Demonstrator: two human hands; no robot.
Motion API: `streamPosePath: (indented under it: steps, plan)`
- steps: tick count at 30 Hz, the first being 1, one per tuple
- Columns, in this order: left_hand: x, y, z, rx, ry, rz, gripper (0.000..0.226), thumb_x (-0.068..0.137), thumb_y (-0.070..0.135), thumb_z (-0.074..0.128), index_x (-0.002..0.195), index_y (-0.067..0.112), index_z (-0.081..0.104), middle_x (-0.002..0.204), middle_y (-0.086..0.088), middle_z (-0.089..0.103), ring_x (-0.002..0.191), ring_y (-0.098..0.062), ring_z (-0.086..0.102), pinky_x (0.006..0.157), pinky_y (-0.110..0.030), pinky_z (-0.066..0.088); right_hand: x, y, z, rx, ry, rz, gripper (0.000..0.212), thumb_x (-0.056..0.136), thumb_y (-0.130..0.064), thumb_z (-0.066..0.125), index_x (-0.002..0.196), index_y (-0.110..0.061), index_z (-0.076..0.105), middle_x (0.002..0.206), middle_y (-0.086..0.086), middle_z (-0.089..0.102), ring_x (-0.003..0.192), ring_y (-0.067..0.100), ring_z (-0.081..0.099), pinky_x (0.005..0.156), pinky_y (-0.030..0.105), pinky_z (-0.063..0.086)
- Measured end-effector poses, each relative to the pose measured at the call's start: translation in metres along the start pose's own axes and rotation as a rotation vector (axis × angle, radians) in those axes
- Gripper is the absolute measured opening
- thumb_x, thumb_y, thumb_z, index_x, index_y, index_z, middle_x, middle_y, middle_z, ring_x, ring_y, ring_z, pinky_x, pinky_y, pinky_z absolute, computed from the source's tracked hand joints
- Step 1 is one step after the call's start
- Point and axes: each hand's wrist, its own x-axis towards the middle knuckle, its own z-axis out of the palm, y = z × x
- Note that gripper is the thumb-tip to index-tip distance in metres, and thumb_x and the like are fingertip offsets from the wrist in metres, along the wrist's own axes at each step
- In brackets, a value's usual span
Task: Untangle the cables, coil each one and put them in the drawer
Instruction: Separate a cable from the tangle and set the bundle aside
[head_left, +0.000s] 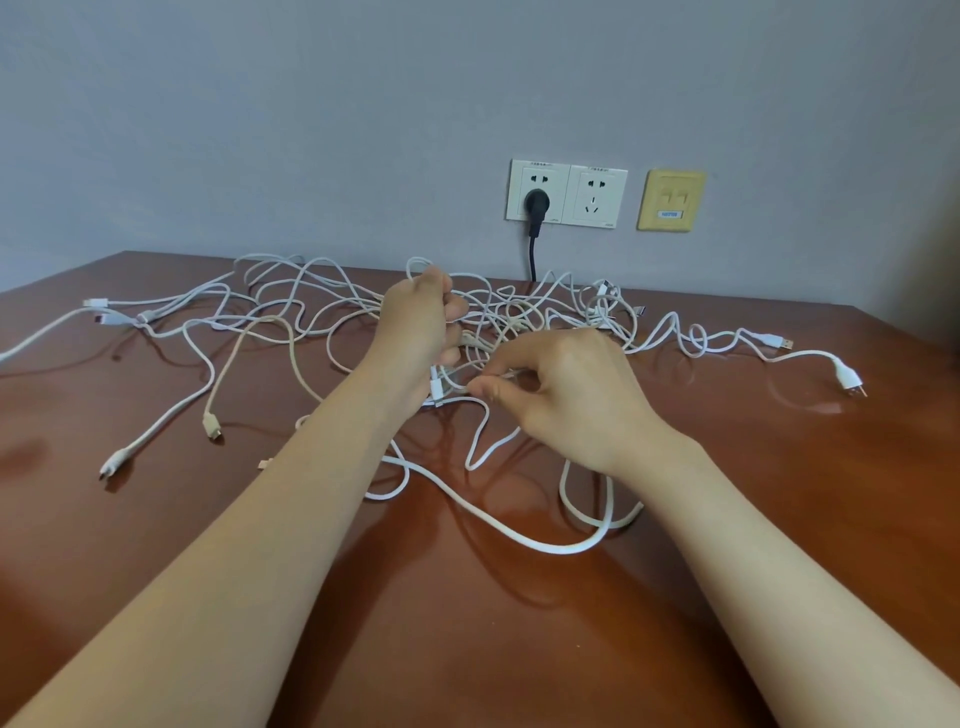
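Note:
A tangle of several white cables (322, 306) spreads across the brown wooden table (467, 623). One beige cable (228, 364) runs through it and ends in a plug at the left. My left hand (421, 322) is raised over the middle of the tangle, fingers curled round a bunch of white cable strands. My right hand (566, 395) is just to its right and lower, pinching a thin white cable between thumb and forefinger. A thick white cable (545, 545) loops toward me under my right wrist. No drawer is in view.
On the grey wall behind the table sit a white double socket (566, 195) with a black plug (536, 205) in it and a yellow data outlet (671, 200). A white mains plug (849, 379) lies at the table's right side.

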Motion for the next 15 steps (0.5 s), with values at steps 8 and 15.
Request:
streamPosePath:
  steps: [8, 15]
  plan:
    - [-0.006, -0.003, 0.008, 0.32, -0.082, 0.113, 0.035, 0.102, 0.033, 0.03, 0.074, 0.018, 0.044, 0.037, 0.011, 0.044, 0.027, -0.003, 0.03, 0.033, -0.014, 0.022, 0.002, 0.01, 0.005, 0.26, 0.03, 0.129, 0.009, 0.075, -0.038, 0.074, 0.072, -0.032, 0.068, 0.047, -0.019, 0.049, 0.053, 0.001, 0.046, 0.055, 0.023, 0.028]
    - [-0.025, 0.001, 0.02, 0.567, -0.259, 0.19, 0.056, 0.098, 0.05, 0.014, 0.06, 0.019, 0.041, 0.048, 0.009, 0.045, 0.046, -0.004, 0.045, 0.05, -0.022, 0.033, 0.005, 0.007, 0.005, 0.39, 0.19, 0.191, 0.04, 0.067, -0.016, 0.076, 0.074, -0.025, 0.037, 0.052, -0.007, 0.046, 0.049, 0.015, 0.035, 0.057, 0.032, 0.035]
